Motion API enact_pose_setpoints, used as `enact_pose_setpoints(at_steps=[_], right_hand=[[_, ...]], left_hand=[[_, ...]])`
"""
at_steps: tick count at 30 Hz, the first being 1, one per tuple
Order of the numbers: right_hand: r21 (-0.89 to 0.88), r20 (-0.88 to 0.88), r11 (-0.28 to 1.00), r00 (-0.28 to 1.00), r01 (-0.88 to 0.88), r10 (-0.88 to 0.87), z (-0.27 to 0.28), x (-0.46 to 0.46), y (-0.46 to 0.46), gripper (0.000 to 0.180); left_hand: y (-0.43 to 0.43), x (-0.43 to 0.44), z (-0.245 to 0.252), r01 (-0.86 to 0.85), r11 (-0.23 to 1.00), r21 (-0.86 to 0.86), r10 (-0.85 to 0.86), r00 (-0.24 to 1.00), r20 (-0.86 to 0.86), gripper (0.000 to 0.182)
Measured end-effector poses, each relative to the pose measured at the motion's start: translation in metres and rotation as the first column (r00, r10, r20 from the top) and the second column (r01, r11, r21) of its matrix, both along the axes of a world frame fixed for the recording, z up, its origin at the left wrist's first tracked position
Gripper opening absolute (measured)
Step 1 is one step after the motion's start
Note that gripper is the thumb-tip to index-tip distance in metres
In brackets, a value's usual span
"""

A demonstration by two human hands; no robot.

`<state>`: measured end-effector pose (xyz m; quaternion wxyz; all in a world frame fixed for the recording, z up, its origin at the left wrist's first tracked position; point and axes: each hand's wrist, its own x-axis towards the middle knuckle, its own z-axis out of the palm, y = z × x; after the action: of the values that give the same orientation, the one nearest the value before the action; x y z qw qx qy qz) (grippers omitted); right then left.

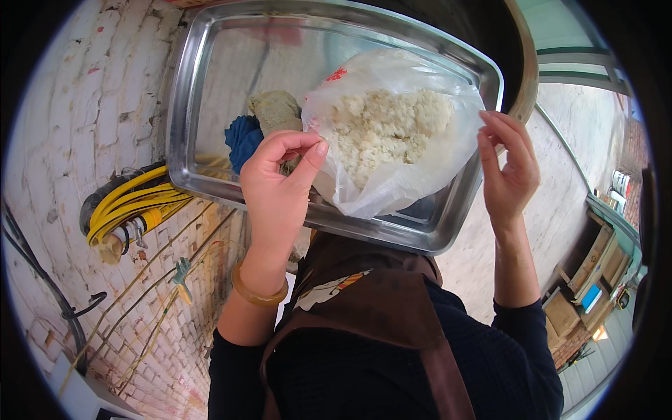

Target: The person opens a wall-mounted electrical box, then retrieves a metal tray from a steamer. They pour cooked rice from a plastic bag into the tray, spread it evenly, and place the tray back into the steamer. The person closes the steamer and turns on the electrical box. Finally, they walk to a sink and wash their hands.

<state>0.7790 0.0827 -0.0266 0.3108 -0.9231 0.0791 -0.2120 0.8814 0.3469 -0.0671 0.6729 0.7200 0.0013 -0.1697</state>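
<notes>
Cooked rice, as it looks, (388, 123) lies in an opened white plastic bag (446, 170) with red print. The bag rests in a large rectangular stainless steel tray (181, 105). At the bag's left edge my left hand (286, 165) has thumb and forefinger pinched together on the plastic rim. My right hand (509, 163) is at the bag's right edge, its fingertips close to the rim; whether they grip it cannot be told. A greyish-beige cloth bundle (275, 110) and a crumpled blue cloth (243, 139) sit left of the bag, partly behind my left hand.
Coiled yellow hose (126, 197) hangs by the whitewashed brick wall (100, 94) at left, with cables below it. A large dark round vessel's rim (527, 63) is behind the tray. Cardboard boxes (564, 315) stand at the far right. A brown apron (378, 304) covers my front.
</notes>
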Motion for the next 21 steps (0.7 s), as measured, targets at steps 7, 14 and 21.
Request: enact_pose_setpoints(at_steps=[7,14,21], right_hand=[[0.086,-0.091,0.993,0.992,-0.086,0.093,-0.008,0.036,0.027,0.021],[0.044,-0.17,0.996,0.983,0.076,-0.067,-0.015,0.027,0.019,0.025],[0.036,-0.312,0.952,0.908,0.305,-0.279,-0.006,0.016,-0.002,0.037]], left_hand=[[-0.038,0.093,0.025,0.072,0.996,-0.058,-0.053,0.957,0.284,0.015],[-0.161,0.174,0.034,0.163,0.986,0.03,-0.145,0.764,0.628,0.008],[-0.239,0.189,0.015,0.014,0.884,0.468,-0.338,0.709,0.618,0.014]])
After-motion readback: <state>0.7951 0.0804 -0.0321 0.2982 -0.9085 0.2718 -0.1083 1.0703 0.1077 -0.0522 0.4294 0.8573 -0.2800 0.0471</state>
